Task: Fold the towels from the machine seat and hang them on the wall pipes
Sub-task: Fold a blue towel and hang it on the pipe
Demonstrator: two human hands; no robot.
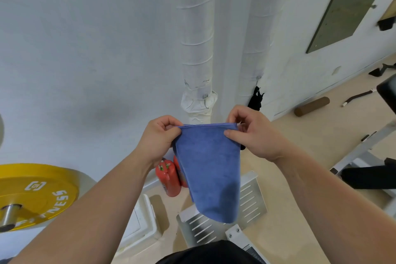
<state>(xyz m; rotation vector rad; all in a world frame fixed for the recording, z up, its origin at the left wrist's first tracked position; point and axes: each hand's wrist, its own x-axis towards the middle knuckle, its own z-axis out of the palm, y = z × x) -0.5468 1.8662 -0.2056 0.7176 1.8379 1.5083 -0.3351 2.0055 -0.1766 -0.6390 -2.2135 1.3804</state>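
Pinching a folded blue terry towel (pixel 209 169) by its top corners, left hand (pixel 157 138) and right hand (pixel 255 133) closed on it, held clear before two white wrapped wall pipes (pixel 197 49), lower edge hanging free.

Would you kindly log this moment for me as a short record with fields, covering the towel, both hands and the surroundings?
towel: blue towel, folded, hanging in the air from its top edge
left hand: left hand pinches the top left corner
right hand: right hand pinches the top right corner
pipes: white wrapped wall pipes behind, no towel seen on them
nearby: yellow weight plate at left, red objects on floor
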